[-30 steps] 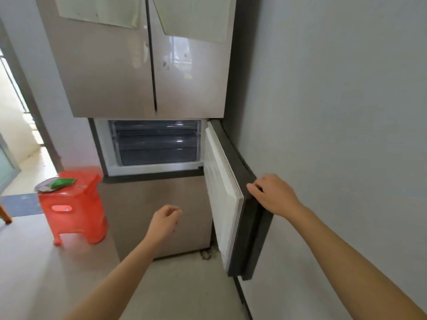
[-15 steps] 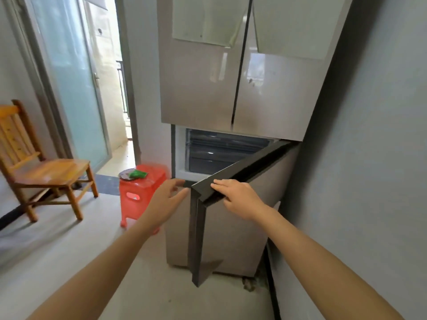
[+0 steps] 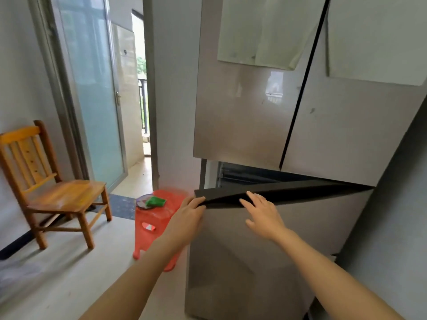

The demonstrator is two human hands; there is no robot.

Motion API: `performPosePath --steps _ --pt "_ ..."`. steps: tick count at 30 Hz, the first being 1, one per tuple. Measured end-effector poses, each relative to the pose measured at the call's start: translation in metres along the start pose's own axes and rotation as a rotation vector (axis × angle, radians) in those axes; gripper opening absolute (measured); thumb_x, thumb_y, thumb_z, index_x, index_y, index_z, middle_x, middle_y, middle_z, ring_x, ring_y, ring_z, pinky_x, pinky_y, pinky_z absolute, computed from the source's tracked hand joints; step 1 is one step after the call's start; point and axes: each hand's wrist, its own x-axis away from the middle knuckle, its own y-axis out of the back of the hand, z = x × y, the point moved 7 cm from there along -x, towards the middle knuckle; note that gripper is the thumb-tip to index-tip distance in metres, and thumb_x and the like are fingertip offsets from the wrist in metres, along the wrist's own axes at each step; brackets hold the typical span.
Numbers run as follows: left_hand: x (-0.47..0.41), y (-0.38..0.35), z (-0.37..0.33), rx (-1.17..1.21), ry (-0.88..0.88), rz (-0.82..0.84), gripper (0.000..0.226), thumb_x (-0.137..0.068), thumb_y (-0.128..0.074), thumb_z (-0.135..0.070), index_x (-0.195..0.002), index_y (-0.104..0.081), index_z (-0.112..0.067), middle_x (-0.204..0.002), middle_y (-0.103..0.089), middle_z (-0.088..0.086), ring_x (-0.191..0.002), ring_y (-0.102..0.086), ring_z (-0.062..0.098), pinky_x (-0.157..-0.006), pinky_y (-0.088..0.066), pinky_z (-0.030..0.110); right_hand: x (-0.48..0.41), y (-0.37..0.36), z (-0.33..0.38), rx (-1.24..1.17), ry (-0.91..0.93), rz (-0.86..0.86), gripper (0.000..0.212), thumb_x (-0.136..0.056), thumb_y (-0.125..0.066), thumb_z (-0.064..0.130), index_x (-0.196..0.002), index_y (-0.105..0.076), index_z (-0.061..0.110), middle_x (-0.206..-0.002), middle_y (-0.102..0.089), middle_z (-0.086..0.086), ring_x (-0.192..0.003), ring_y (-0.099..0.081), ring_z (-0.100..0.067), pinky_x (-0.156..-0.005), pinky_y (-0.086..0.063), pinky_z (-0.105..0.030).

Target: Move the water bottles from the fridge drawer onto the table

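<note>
Your left hand (image 3: 188,219) grips the near-left corner of the lower fridge door (image 3: 265,262), fingers curled onto its dark top edge. Your right hand (image 3: 263,217) lies flat on that same edge, fingers straight, holding nothing. That door is ajar: narrow wedge gap, widest at left. Through the gap you see the fridge drawer (image 3: 245,175), dark, on the far side of the door. Can't tell its contents; water bottles hidden. Both upper doors (image 3: 242,116) are closed. Just left of the fridge is a red stool (image 3: 159,225) carrying a plate (image 3: 141,200) with a green item (image 3: 156,201). Further left, by the wall, a wooden chair (image 3: 57,192).
</note>
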Motion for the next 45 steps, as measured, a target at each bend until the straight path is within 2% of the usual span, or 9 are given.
performPosePath --steps 4,7,10,14,21,27,32,40,45 --pt "-0.030 -0.009 0.021 -0.121 0.046 0.016 0.038 -0.087 -0.055 -0.017 -0.122 -0.057 -0.005 -0.143 -0.044 0.011 -0.134 -0.035 0.033 -0.109 -0.032 0.043 -0.024 -0.018 -0.028 -0.018 -0.101 0.117 0.074 -0.092 -0.048 0.026 -0.148 0.000 0.031 -0.157 -0.002 -0.004 -0.145 0.001 -0.021 -0.115 -0.014 -0.042" --pt "-0.046 -0.029 0.036 -0.266 0.155 0.143 0.058 -0.094 -0.042 -0.029 -0.145 -0.023 -0.008 -0.157 -0.007 0.007 -0.145 -0.002 0.030 -0.116 -0.010 0.043 -0.052 -0.021 -0.029 -0.045 -0.125 0.105 0.074 -0.092 -0.047 0.028 -0.148 0.000 0.030 -0.158 -0.001 -0.004 -0.145 0.002 -0.021 -0.116 -0.010 -0.043" --pt "-0.062 -0.049 0.035 -0.353 0.218 0.265 0.069 -0.094 -0.040 -0.029 -0.147 -0.002 -0.003 -0.156 0.010 0.013 -0.143 0.011 0.032 -0.116 -0.005 0.048 -0.073 -0.021 -0.029 -0.028 -0.130 0.108 0.073 -0.092 -0.047 0.030 -0.149 -0.001 0.030 -0.158 -0.004 -0.004 -0.145 -0.001 -0.021 -0.116 -0.006 -0.043" --pt "-0.090 -0.079 0.033 -0.346 0.169 0.324 0.079 -0.094 -0.042 -0.030 -0.145 0.014 -0.009 -0.155 0.018 0.010 -0.143 0.017 0.025 -0.116 0.002 0.046 -0.101 -0.024 -0.035 -0.038 -0.121 0.062 0.073 -0.092 -0.046 0.030 -0.148 0.000 0.029 -0.157 -0.006 -0.003 -0.145 -0.003 -0.022 -0.117 -0.004 -0.042" --pt "-0.122 -0.102 0.053 -0.243 0.206 0.341 0.088 -0.089 -0.049 -0.035 -0.146 0.014 -0.012 -0.154 0.023 0.004 -0.142 0.021 0.020 -0.117 -0.001 0.042 -0.135 -0.032 -0.047 -0.035 -0.085 0.059 0.073 -0.093 -0.044 0.028 -0.149 0.002 0.028 -0.157 -0.005 -0.002 -0.145 -0.002 -0.023 -0.117 -0.001 -0.040" --pt "-0.146 -0.110 0.061 -0.193 0.217 0.441 0.092 -0.087 -0.050 -0.041 -0.147 0.013 -0.011 -0.153 0.026 0.005 -0.143 0.018 0.020 -0.118 -0.002 0.042 -0.158 -0.032 -0.053 -0.027 -0.099 0.111 0.074 -0.093 -0.045 0.029 -0.149 0.003 0.025 -0.157 -0.005 -0.005 -0.144 -0.005 -0.026 -0.116 -0.004 -0.044" --pt "-0.126 -0.131 0.078 -0.058 0.351 0.578 0.090 -0.087 -0.051 -0.042 -0.147 0.010 -0.013 -0.155 0.021 0.009 -0.142 0.020 0.024 -0.116 -0.001 0.046 -0.176 -0.033 -0.058 0.001 -0.112 0.127 0.076 -0.091 -0.047 0.031 -0.149 0.002 0.024 -0.155 -0.011 -0.007 -0.142 -0.012 -0.029 -0.115 -0.007 -0.045" --pt "-0.100 -0.092 0.098 -0.085 0.401 0.460 0.089 -0.088 -0.050 -0.039 -0.147 0.011 -0.015 -0.155 0.020 0.008 -0.143 0.018 0.024 -0.116 -0.002 0.048 -0.173 -0.029 -0.059 0.020 -0.107 0.169 0.075 -0.092 -0.045 0.031 -0.149 0.003 0.024 -0.156 -0.009 -0.008 -0.141 -0.013 -0.031 -0.116 -0.010 -0.042" --pt "-0.075 -0.042 0.103 -0.116 0.387 0.229 0.079 -0.091 -0.043 -0.033 -0.147 0.009 -0.014 -0.156 0.015 0.007 -0.144 0.012 0.024 -0.116 -0.007 0.046 -0.137 -0.013 -0.077 -0.055 -0.102 0.213 0.069 -0.094 -0.044 0.034 -0.149 -0.003 0.027 -0.157 0.003 -0.008 -0.145 0.000 -0.026 -0.116 -0.010 -0.037"
